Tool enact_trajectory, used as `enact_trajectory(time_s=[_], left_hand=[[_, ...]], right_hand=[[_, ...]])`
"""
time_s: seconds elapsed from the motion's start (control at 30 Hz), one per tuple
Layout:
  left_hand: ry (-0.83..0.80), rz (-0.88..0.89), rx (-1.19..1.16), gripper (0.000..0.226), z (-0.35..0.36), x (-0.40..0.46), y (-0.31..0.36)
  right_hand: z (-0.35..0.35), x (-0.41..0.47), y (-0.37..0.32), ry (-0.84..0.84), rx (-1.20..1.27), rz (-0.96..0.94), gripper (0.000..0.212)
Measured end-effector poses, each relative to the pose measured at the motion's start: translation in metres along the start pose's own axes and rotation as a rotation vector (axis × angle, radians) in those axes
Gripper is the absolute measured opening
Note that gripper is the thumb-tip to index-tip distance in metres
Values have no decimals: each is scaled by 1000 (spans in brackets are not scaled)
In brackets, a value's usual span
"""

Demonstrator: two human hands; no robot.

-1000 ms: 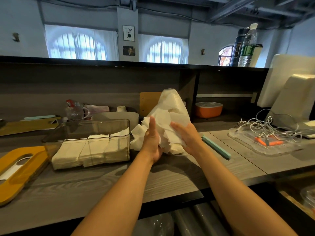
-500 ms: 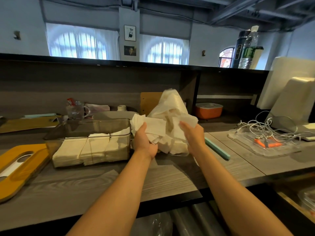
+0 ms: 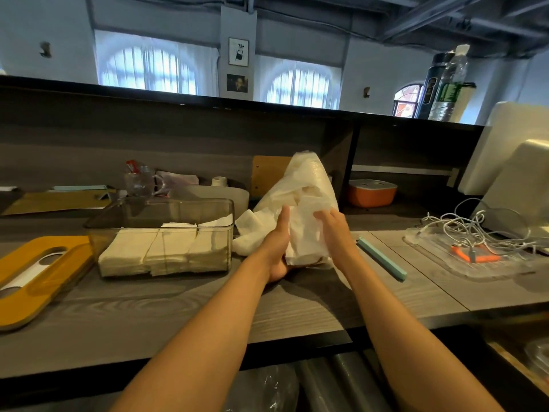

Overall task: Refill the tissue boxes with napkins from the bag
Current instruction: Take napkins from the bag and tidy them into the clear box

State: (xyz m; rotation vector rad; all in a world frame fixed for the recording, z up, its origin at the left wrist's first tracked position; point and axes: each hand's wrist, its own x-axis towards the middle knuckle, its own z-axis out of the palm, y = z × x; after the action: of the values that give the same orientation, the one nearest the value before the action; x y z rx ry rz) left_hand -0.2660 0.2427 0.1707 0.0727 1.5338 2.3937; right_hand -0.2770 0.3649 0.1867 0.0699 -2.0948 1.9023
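A clear plastic bag (image 3: 309, 179) of white napkins stands on the grey wooden counter. My left hand (image 3: 277, 248) cups a loose bunch of napkins (image 3: 303, 236) from below at the bag's mouth. My right hand (image 3: 334, 230) presses on the same bunch from the right. A few napkins (image 3: 248, 230) stick out to the left of my left hand. Left of them sits a clear tissue box (image 3: 178, 209), lid off, with three low stacks of napkins (image 3: 166, 251) inside. Its orange lid (image 3: 38, 275) lies at the far left.
A teal clip bar (image 3: 381, 258) lies right of my hands. A clear tray with white cables (image 3: 475, 248) is at the right, an orange container (image 3: 372, 193) sits in the shelf nook behind, and a glass cup (image 3: 139, 182) and beige tub (image 3: 214, 194) stand behind the box.
My hands shifted on the napkin bunch: the left gripped it by the box half a second ago, and now cups it lower, at the bag's mouth. The right hand stays against it.
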Motion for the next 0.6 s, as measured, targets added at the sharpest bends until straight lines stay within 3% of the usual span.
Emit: enact_trajectory(time_s=[0.1,0.23,0.47,0.57,0.6], left_hand=[[-6,31,117,31,1,0,-5],[71,81,141,32,1,6,-9],[70,81,-125,20,-5,10,-3],[89,91,-253,18,-10,9,1],[87,89,-271,17,-11,9,1]], right_hand=[[-1,1,1,0,48,17,36],[1,0,0,24,91,27,53],[-4,0,-3,139,238,-8,43],[-12,-2,-7,242,380,-19,12],[-16,-2,-8,252,411,-30,14]])
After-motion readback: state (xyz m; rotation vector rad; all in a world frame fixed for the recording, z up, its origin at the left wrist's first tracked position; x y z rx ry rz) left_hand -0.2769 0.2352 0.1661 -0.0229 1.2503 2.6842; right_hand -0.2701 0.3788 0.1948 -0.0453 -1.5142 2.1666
